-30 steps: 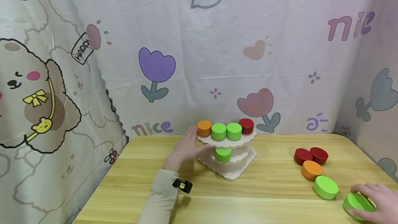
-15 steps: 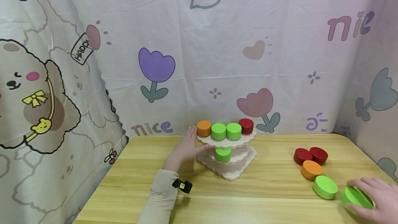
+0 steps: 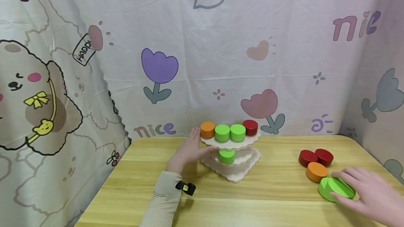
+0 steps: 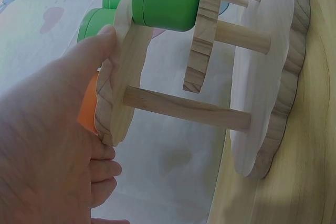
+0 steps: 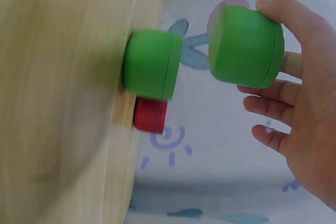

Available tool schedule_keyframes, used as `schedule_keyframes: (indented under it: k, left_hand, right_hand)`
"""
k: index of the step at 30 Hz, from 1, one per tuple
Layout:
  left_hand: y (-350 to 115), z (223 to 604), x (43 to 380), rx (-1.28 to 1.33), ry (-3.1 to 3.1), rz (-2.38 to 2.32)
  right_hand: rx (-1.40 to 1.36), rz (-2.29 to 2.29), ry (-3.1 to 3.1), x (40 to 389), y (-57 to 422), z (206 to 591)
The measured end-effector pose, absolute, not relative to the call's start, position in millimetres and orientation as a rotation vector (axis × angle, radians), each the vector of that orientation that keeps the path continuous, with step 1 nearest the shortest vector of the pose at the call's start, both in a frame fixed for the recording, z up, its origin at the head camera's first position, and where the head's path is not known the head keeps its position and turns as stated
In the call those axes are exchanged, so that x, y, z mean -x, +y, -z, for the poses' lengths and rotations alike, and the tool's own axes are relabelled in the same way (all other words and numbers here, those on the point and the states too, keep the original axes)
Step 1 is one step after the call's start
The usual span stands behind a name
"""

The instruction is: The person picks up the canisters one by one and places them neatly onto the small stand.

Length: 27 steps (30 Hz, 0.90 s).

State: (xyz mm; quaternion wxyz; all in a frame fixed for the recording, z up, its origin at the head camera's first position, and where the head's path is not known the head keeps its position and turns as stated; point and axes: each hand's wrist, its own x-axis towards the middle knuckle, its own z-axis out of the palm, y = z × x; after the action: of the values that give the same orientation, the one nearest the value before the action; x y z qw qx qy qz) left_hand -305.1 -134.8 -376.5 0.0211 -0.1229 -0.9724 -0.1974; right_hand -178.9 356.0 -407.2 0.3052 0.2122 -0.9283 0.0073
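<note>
My right hand [image 3: 369, 193] pinches a green round wooden block [image 5: 244, 48] between thumb and fingers, raised off the table. In the head view it overlaps another green block [image 3: 323, 189] that stands on the tabletop. My left hand [image 3: 189, 150] holds the left corner of a tiered wooden stand [image 3: 235, 145], thumb along the top tier's front edge and fingers at its side. On that tier sit an orange block [image 3: 207, 130], two green blocks [image 3: 222, 133] and a red block [image 3: 250, 128]. One more green block [image 3: 227, 157] rests on the middle tier.
On the table's right side, an orange block [image 3: 316, 172] and two red blocks [image 3: 308, 158] stand close together behind the green one. The wooden tabletop [image 3: 252, 206] meets a printed cloth backdrop [image 3: 214, 62] at the back. Round dowels [image 4: 186, 109] join the stand's tiers.
My right hand has lifted the green block from the near right corner and carried it left and farther back, toward the other loose blocks. My left hand and the stand have stayed put.
</note>
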Motion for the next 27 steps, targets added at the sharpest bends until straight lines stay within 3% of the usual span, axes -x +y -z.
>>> schedule_keyframes:
  k: [27]
  left_hand:
    - [-134,377,307,0.387,-3.023,0.599]
  right_hand:
    - [-0.961,-0.141,-2.267,213,260,394]
